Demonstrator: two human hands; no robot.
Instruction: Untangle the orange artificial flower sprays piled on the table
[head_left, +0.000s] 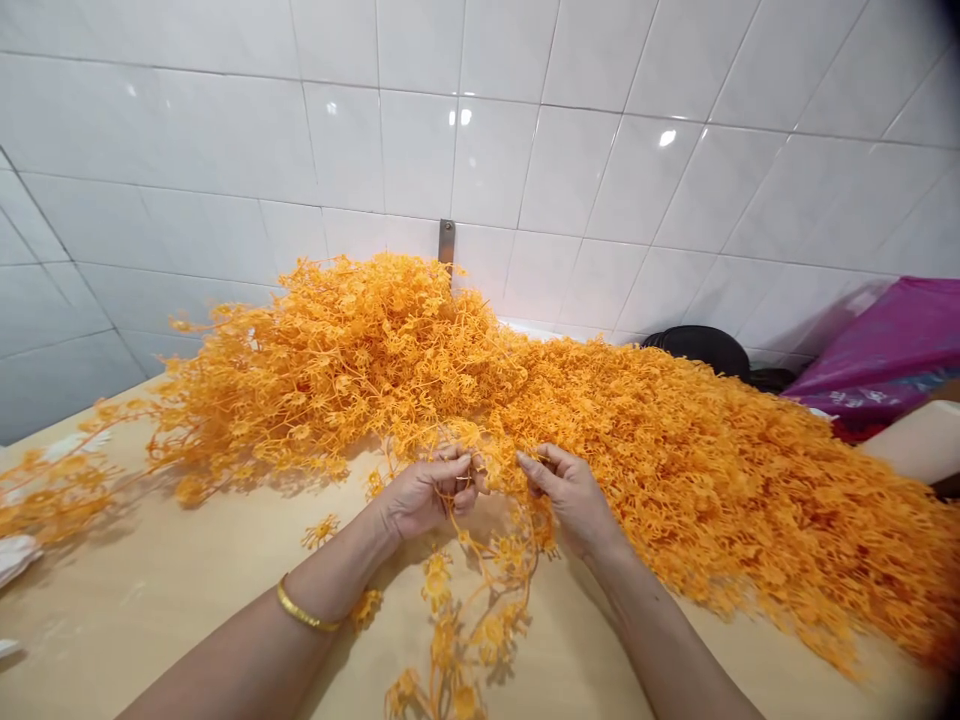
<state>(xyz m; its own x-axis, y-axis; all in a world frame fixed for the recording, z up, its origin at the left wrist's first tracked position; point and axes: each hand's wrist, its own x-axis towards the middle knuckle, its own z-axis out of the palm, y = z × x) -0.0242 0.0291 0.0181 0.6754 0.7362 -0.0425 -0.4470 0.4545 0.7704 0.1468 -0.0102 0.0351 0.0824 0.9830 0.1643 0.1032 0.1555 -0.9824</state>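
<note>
Between my two hands hangs an orange artificial flower spray (487, 570), its thin stems and small blossoms trailing down toward the table's near edge. My left hand (431, 495) has its thumb and fingers closed on a stem of it. Just to the right, my right hand (566, 495) pinches another part of the same spray with thumb and forefinger. The exact spot gripped there is partly hidden by blossoms. Behind both hands rises a big heap of the same orange sprays (360, 360), and a denser pile (712, 470) spreads to the right.
The pale wooden table (187, 610) meets a white tiled wall (495, 150). A metal bracket (447, 245) stands against the wall. Black round objects (705, 348) and a purple bag (892, 345) lie at the back right. White scraps (16, 557) sit at the left edge.
</note>
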